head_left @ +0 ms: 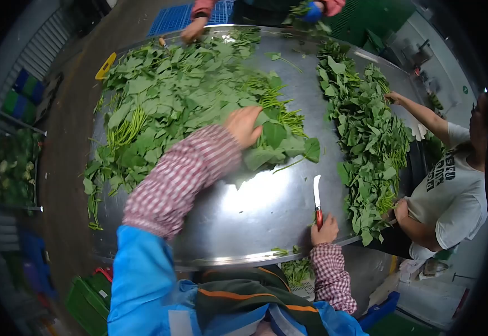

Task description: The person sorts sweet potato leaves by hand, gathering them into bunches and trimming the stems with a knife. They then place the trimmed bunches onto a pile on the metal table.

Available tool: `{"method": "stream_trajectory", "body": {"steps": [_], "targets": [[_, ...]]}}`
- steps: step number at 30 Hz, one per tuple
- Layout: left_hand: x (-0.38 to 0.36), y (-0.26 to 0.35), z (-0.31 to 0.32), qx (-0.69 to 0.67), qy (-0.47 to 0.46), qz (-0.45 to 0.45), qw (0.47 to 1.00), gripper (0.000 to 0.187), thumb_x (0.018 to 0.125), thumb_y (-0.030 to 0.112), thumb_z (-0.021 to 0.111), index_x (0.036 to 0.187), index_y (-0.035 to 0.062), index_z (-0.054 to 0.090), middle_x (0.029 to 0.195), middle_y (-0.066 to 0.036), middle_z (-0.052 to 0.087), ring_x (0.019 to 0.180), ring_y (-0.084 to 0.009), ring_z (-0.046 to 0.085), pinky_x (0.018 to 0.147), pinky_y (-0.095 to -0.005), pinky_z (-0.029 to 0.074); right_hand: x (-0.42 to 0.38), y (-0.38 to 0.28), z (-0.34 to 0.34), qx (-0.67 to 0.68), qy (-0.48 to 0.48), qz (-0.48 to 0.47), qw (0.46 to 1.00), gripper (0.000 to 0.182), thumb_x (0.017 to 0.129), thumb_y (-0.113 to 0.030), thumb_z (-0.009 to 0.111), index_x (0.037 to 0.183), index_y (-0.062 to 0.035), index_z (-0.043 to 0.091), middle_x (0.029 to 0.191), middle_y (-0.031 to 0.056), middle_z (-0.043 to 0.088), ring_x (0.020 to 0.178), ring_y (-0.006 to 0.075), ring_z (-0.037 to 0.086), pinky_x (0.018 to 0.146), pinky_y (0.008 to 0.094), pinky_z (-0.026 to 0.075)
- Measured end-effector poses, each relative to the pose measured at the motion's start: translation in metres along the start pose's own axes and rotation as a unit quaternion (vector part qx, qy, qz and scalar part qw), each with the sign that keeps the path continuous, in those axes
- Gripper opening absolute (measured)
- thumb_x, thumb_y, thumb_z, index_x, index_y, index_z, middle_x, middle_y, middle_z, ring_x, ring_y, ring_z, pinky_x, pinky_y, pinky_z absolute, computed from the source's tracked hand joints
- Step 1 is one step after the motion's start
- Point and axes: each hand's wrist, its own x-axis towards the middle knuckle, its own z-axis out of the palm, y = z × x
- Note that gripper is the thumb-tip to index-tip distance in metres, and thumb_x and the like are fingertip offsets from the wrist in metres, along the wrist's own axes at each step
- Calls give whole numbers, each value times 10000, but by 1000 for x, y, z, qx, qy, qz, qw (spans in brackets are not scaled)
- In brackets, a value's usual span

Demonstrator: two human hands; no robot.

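Note:
My left hand [246, 126] reaches over the big pile of leafy greens [160, 101] on the metal table [227, 224]. Its fingers curl around some leaves at the pile's right side, near bundled green stems [291, 120]; the fingertips are partly hidden. Near the front edge, my right hand [325, 231] grips a knife [318, 196] by its red handle. The pale, slightly curved blade points away from me over bare metal. Both my forearms wear red-and-white checked sleeves.
A second row of greens [367, 134] runs along the table's right side, where a person in a white shirt [451, 185] touches it. Across the table, another person's hand [194, 29] reaches the pile. A yellow handle [105, 66] lies at the left edge; a green crate [87, 302] stands lower left.

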Motion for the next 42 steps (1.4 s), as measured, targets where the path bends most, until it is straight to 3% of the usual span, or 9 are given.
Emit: {"method": "stream_trajectory", "body": {"steps": [6,9,12,16,21,26,34,37,42], "targets": [[81,0,61,184,-190,-267,927,941,684,657,511,1347,59,215,1393,-163,200,1294,-362,119,1042,-468,151,31,-22,-11,139,-204,-66,967,218,751,-63,537,961,-77,590,871,195,531,820,352,476,730,418,382],[65,-5,64,204,-224,-190,934,913,683,655,513,1347,92,235,1385,-166,221,1293,-348,140,1041,-483,144,3,-16,-3,248,-203,-297,899,246,719,-24,567,949,-99,612,886,125,542,849,317,470,734,399,385],[74,-4,32,158,-304,-176,923,816,707,594,547,1316,100,318,1341,-176,307,1271,-333,221,1030,-462,203,12,-9,-7,318,-227,-232,891,263,724,-36,587,981,-86,609,901,111,535,870,306,466,756,389,385],[132,-35,22,76,-118,-166,976,650,745,448,609,1207,19,453,1249,-182,431,1199,-310,357,989,-359,315,24,-11,10,356,-195,-220,887,243,727,-60,602,969,-73,612,886,106,541,848,295,479,745,377,384],[208,-64,47,265,-358,-338,829,973,668,626,585,1305,-30,251,1336,-186,314,1224,-291,327,1012,-368,290,30,-10,20,340,-149,-198,907,175,745,-163,609,905,-95,633,848,84,557,813,286,504,729,396,383],[217,-117,77,215,-336,-352,847,887,633,541,679,1269,25,339,1348,-173,298,1190,-287,366,981,-406,327,28,-9,25,337,-179,-139,914,240,724,-136,608,953,-65,606,892,106,546,836,286,497,751,400,371],[247,-96,54,360,-371,-45,855,774,586,445,745,1213,112,435,1384,-146,203,1286,-304,149,1042,-441,157,38,-9,10,367,-212,-144,894,275,761,-140,584,1032,-95,583,946,124,546,874,297,496,767,409,376],[245,-154,93,311,-250,-63,915,923,559,486,752,1298,129,329,1378,-147,227,1282,-311,184,1048,-446,159,45,-8,10,364,-217,-169,890,297,747,-149,601,1042,-111,585,945,108,550,875,290,498,771,410,372],[249,-107,65,237,-465,-274,808,1040,554,413,782,1342,69,197,1255,-193,413,1154,-301,416,970,-377,353,51,-9,4,341,-246,-181,889,318,730,-160,623,1044,-123,588,957,81,562,883,284,504,792,413,363]]}}
